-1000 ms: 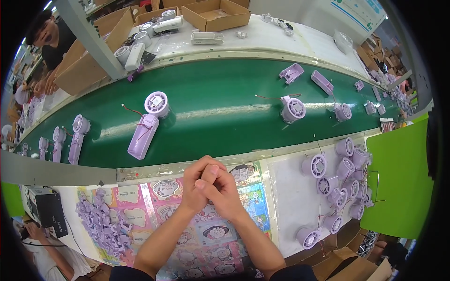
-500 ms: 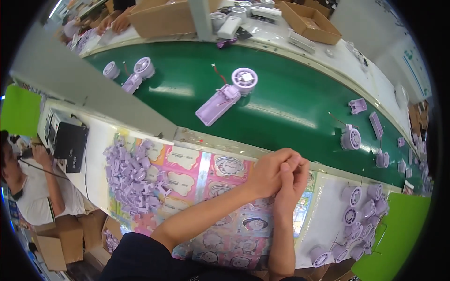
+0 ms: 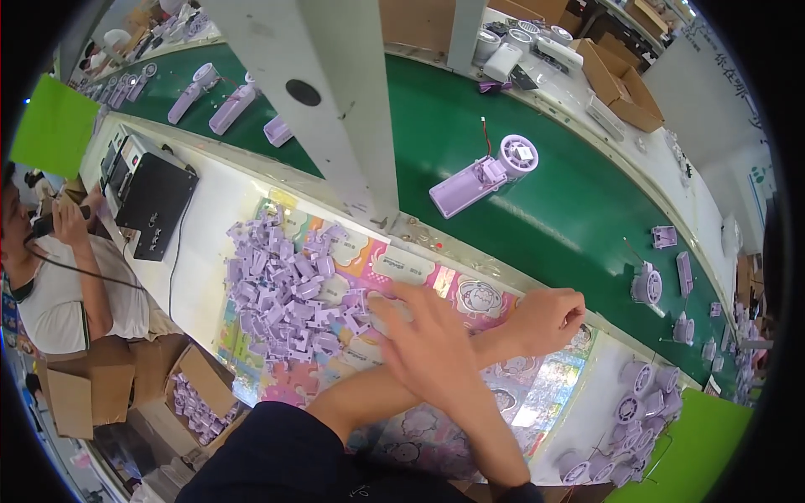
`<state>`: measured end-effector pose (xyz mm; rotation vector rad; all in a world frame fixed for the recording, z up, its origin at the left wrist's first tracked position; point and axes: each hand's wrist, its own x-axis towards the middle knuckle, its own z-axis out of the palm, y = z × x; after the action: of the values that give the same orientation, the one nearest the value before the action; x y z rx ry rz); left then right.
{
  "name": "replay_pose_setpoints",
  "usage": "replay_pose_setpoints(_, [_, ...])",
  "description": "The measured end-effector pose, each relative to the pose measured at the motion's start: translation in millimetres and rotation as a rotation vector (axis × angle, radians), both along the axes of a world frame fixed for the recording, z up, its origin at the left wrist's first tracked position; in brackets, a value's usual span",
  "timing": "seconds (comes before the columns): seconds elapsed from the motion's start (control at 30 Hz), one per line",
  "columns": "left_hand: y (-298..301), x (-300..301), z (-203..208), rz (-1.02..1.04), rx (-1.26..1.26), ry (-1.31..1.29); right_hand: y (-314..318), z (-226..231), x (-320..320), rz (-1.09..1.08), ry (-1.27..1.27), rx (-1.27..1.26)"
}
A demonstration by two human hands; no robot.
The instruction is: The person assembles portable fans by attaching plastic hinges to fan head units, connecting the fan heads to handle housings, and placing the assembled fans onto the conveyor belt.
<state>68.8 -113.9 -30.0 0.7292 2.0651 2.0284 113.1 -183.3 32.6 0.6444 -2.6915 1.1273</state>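
My left hand (image 3: 549, 323) is curled into a loose fist beside the green conveyor, with nothing visible in it. Crossing above my left forearm, my right hand (image 3: 423, 344) has its fingers stretched out and apart, holding nothing I can see. Its fingertips are nearest the right edge of a heap of small light-purple plastic parts (image 3: 281, 289). The heap lies on a colourful printed sheet (image 3: 402, 267). On the belt beyond my hands rests a purple handheld fan assembly (image 3: 465, 189), with a round head, an open handle shell and a red wire.
A grey post (image 3: 331, 109) rises between me and the green conveyor belt (image 3: 579, 210). Purple fan heads (image 3: 629, 408) cluster at right. A black box-shaped device (image 3: 155, 201) stands at left, near a seated person (image 3: 80, 277). Below it, a cardboard box (image 3: 205, 377) contains purple parts.
My hands were clasped together and have separated; the right swung left toward the heap, its fingers spreading. The view has shifted left. More fan assemblies show on the belt beyond the post.
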Motion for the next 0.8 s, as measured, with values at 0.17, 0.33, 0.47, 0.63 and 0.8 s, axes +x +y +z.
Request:
replay_pose_setpoints(0.17, [9.6, 1.2, 2.5, -0.056, -0.009, 0.073, -17.6, -23.1, -24.4, 0.307, 0.027, 0.205])
replay_pose_setpoints(0.33, [21.2, 2.6, 0.4, -0.064, -0.037, 0.214, 3.9, -4.3, -17.7, 0.199, -0.032, 0.067])
replay_pose_setpoints(0.47, [6.3, -4.4, -5.2, -0.056, -0.107, 0.244, 55.4, 22.0, -8.2, 0.033, -0.011, -0.019])
replay_pose_setpoints(0.63, [13.9, -3.3, 4.4, -0.102, -0.153, 0.231, 210.2, 13.6, -2.7, -0.568, 0.264, -0.259])
replay_pose_setpoints(0.8, [10.4, 1.2, 2.9, -0.119, -0.200, 0.286, 336.7, -16.5, -30.9, -1.118, 0.229, -0.033])
